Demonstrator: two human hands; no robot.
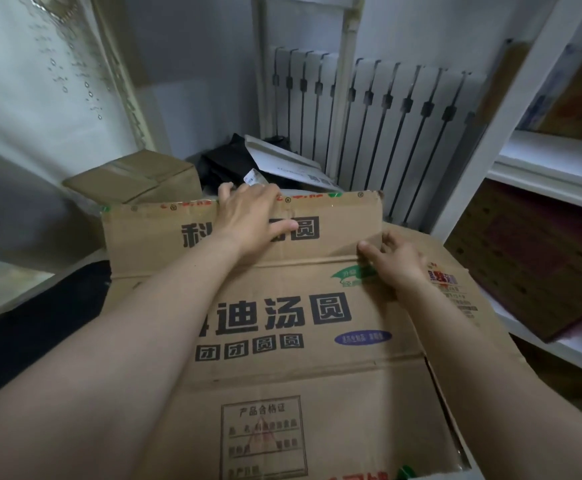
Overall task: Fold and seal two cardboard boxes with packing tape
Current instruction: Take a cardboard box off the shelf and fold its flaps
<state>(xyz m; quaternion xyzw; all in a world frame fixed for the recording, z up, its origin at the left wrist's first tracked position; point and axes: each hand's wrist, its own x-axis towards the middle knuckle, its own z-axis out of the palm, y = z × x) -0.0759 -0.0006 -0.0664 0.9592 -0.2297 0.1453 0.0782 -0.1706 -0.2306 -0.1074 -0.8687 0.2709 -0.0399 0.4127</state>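
Sitting far back on the left is a small brown box (133, 178) with tape on it. In the middle, the left hand (251, 216) grips the top flap (157, 230) of the big cardboard box (282, 317), fingers over its far edge. The right hand (397, 261) pinches that flap's right corner. A white shelf (542, 174) stands at the right.

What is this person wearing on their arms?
Nothing at all. The left arm and the right arm are bare as far up as the picture shows: no sleeves, no gloves, no watch or bracelet at the wrists, and no rings that I can see.
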